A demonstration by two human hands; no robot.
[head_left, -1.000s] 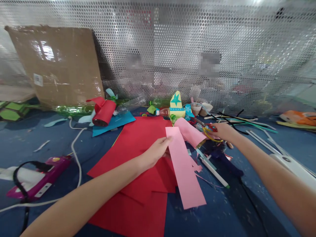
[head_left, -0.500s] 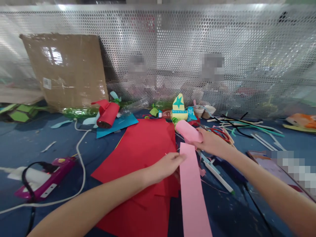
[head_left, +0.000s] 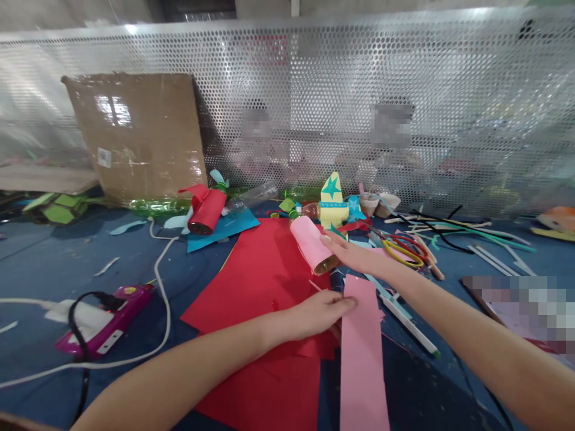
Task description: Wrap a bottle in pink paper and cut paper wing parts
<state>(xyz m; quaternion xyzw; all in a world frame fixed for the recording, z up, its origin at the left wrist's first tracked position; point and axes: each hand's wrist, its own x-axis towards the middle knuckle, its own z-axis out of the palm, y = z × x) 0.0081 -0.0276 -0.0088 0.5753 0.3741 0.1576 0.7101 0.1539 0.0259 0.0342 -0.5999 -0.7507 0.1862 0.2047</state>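
My left hand [head_left: 324,311] pinches the upper left edge of a long pink paper strip [head_left: 363,359], which runs down past the bottom of the view. My right hand [head_left: 348,250] grips the right side of a bottle wrapped in pink paper [head_left: 309,240]. This bottle has a green neck at its far end and an open cut end facing me. It is over the top right part of the red paper sheets [head_left: 265,269]; whether it rests on them I cannot tell. Part of the right hand's grip is hidden.
Scissors with yellow and red handles [head_left: 404,251] lie right of my right hand. At the back are a red-wrapped bottle [head_left: 207,211], a yellow paper-covered bottle [head_left: 333,209] and a cardboard sheet [head_left: 144,137]. A purple power strip [head_left: 105,323] with cables sits at left.
My right hand has moved left with the pink-wrapped bottle and turned its cut end toward me. The scissors are more exposed. My left hand still pinches the strip, now slightly lower and farther right.
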